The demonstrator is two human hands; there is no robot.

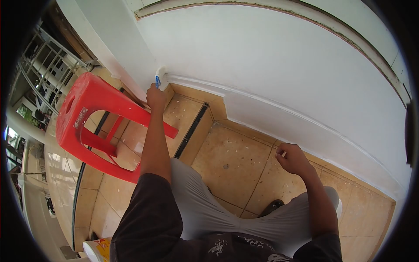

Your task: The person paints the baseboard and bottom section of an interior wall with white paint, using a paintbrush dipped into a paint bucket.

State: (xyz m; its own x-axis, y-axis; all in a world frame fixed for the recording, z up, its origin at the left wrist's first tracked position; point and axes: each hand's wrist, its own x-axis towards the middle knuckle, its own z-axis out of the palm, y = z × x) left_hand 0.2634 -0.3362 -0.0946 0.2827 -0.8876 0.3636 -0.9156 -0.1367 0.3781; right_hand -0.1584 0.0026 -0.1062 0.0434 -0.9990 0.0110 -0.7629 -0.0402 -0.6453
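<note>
My left hand (pixel 156 97) is closed on a paintbrush (pixel 158 80) with a blue handle, reaching forward over the step. The brush's pale bristle end is at the white wall's (pixel 270 56) inner corner, just above the tile skirting. My right hand (pixel 293 159) is held in front of my right knee, near the bottom of the wall. Its fingers are curled in a loose fist, with a small gap by the thumb and no object showing in it.
A red plastic stool (pixel 94 96) lies tipped on its side on the tiles, left of my left forearm. A dark-edged step (pixel 192 131) crosses the paint-specked tile floor (pixel 229 161). A white container with a yellow label (pixel 104 246) stands at lower left. Metal railings (pixel 48 65) are beyond.
</note>
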